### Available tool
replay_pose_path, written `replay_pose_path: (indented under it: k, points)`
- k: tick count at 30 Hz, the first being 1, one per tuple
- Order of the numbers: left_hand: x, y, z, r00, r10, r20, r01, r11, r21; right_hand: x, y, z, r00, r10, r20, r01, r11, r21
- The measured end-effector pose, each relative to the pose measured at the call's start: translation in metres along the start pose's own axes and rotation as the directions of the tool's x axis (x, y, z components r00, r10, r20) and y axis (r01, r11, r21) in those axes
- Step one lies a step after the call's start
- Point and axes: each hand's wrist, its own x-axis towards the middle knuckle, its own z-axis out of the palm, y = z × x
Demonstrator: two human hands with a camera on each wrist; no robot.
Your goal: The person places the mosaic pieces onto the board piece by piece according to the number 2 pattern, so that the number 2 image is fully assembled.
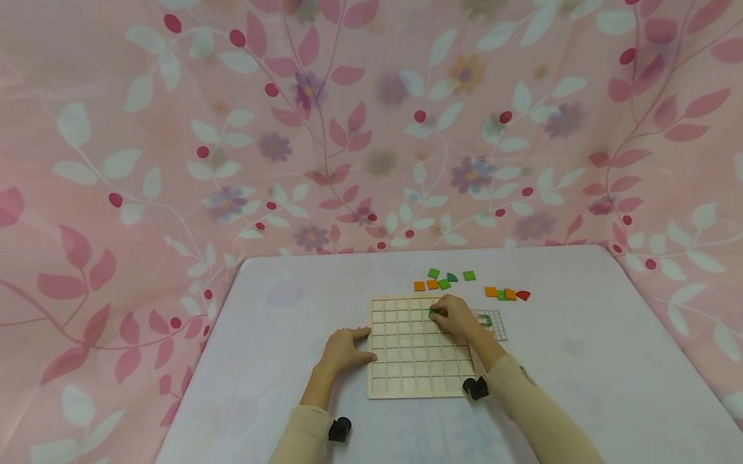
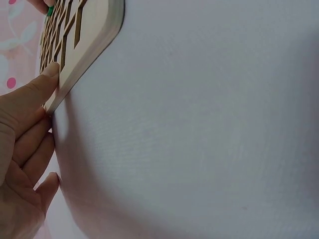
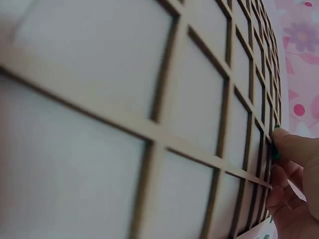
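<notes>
A light wooden grid board (image 1: 406, 354) lies flat on the table. My left hand (image 1: 341, 350) rests at its left edge, thumb and forefinger spread apart along the rim; in the left wrist view the thumb (image 2: 42, 82) presses on the rim's top. Over the board's upper right squares, my right hand (image 1: 454, 316) pinches a small dark green piece (image 3: 276, 142) between thumb and fingers. Most of that piece is hidden, so its shape cannot be told. Under and beside the right hand lies a printed grid card (image 1: 497, 323) with a green figure, partly covered.
Behind the board lie loose orange squares (image 1: 419, 286), green squares (image 1: 468, 276) and a dark green quarter-round piece (image 1: 452, 277). Farther right, a red wedge (image 1: 523, 295) lies beside more orange and green pieces. A floral pink cloth (image 1: 381, 163) hangs behind the white table (image 1: 598, 388).
</notes>
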Motion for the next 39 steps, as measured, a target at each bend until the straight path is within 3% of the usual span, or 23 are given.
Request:
replay_pose_path:
  k: [8, 15, 24, 29, 34, 39]
  points:
    - [0.002, 0.0, 0.0, 1.0, -0.009, -0.012, 0.009, 1.0, -0.007, -0.004, -0.001, 0.003, 0.999, -0.001, -0.051, 0.004, 0.998, 0.057]
    - [0.002, -0.001, 0.001, 1.0, -0.022, -0.008, 0.021, 1.0, -0.022, -0.004, -0.007, 0.007, 0.999, -0.014, -0.031, 0.014, 1.0, -0.016]
    - [0.003, 0.001, 0.001, 1.0, -0.022, -0.016, 0.021, 0.999, -0.05, -0.004, -0.017, 0.014, 0.982, 0.028, -0.185, -0.037, 0.998, -0.042]
    - [0.002, 0.001, 0.003, 0.999, -0.036, -0.017, 0.035, 0.998, -0.055, -0.007, -0.018, 0.017, 0.987, 0.037, -0.159, -0.042, 0.999, -0.028]
    - [-0.001, 0.0, 0.002, 0.999, -0.039, -0.025, 0.038, 0.998, -0.054, -0.011, -0.021, 0.02, 0.989, -0.007, -0.148, -0.002, 0.998, -0.066]
    - [-0.001, -0.001, 0.003, 0.999, -0.033, -0.025, 0.032, 0.998, -0.054, -0.011, -0.016, 0.025, 0.969, 0.033, -0.245, -0.016, 0.998, 0.069]
